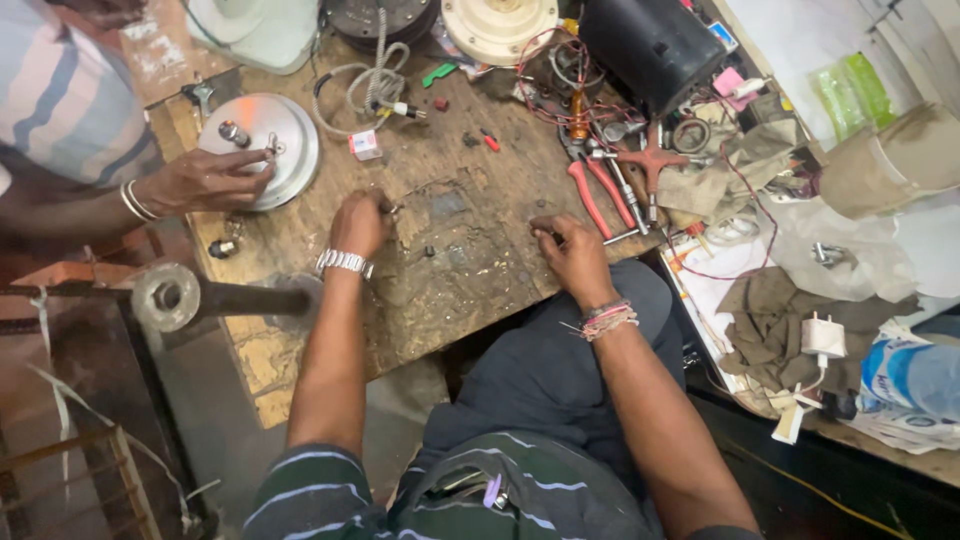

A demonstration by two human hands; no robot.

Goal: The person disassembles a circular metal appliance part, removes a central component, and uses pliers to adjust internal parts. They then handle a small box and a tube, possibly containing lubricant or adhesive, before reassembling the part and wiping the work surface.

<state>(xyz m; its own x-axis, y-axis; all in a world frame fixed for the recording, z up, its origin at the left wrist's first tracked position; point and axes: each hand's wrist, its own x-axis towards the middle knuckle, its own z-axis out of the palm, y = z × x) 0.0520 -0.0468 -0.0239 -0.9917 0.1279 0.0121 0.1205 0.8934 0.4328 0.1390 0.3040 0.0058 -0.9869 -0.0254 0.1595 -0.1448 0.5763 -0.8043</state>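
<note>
2 hands working on a scratched brown wooden table (pixel 450 290)
The left hand (pixel 358 224) is pinching something tiny; the right hand (pixel 575 250) is curling, fingers narrow, near red-handled pliers (pixel 590 195)

Left hand (pixel 358 224) curls over something small at its fingertips, too hidden to identify. Same for right hand (pixel 572 250): pinched item too small to tell. Co-worker's hand (pixel 205 180), left of both grips, covers part of round metal cover (pixel 262 148); that person's body is cut by frame edge.
</note>
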